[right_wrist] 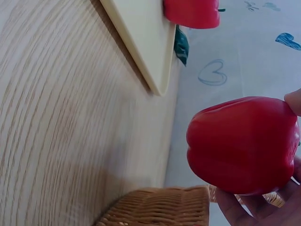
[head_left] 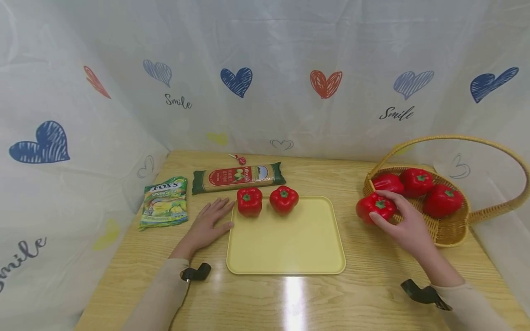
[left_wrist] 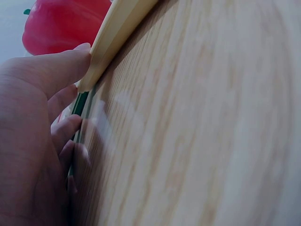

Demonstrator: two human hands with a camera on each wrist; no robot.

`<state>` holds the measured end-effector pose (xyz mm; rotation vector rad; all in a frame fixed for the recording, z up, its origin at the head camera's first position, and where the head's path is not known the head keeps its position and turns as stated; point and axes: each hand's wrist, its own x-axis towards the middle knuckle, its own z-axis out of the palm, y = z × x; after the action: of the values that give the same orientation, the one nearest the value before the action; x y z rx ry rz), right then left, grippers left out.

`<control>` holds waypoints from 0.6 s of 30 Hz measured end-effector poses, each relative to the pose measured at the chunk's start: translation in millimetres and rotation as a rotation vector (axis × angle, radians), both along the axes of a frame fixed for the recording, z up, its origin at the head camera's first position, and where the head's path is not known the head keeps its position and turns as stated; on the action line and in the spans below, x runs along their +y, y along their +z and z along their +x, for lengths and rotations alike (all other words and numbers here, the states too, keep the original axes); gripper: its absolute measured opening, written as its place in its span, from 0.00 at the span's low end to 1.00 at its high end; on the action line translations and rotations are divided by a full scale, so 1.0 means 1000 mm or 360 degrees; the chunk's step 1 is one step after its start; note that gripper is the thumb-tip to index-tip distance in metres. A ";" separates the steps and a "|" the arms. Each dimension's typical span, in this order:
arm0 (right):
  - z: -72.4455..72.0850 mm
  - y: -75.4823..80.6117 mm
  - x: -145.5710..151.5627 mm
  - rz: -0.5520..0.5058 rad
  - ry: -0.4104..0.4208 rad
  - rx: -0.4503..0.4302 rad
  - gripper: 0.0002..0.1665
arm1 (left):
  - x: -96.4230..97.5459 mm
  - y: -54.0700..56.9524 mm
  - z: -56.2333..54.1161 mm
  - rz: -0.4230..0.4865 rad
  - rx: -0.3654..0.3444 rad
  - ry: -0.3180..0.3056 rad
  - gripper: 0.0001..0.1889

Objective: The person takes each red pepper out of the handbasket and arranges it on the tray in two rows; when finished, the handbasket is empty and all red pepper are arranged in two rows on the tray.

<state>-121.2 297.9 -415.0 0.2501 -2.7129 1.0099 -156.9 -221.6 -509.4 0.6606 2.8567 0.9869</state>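
My right hand [head_left: 403, 220] grips a red bell pepper [head_left: 376, 208] between thumb and fingers, just left of the wicker basket [head_left: 449, 236]. In the right wrist view that held pepper [right_wrist: 242, 146] hangs above the table. Three more red peppers [head_left: 444, 201] lie inside the basket. My left hand [head_left: 209, 225] rests with spread fingers at the left edge of a pale yellow tray [head_left: 285, 248], its thumb [left_wrist: 70, 66] right at the rim. Two red peppers [head_left: 283, 200] stand side by side along the tray's far edge, stems up.
Behind the tray lies a pack of spaghetti [head_left: 238, 178], with a small red lollipop [head_left: 241, 160] beyond it. A green candy bag [head_left: 164, 204] sits left of my left hand. The basket's tall handle [head_left: 511, 158] arches up and right. A white curtain [head_left: 273, 110] borders the table.
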 end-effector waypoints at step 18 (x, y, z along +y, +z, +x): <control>-0.009 -0.012 -0.018 -0.0016 0.0071 -0.0050 0.34 | 0.000 0.001 0.000 -0.0004 -0.0005 0.0001 0.35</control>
<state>-130.5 279.7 -427.4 0.2964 -2.7412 1.0479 -157.0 -221.3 -508.3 0.6569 2.8551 0.9835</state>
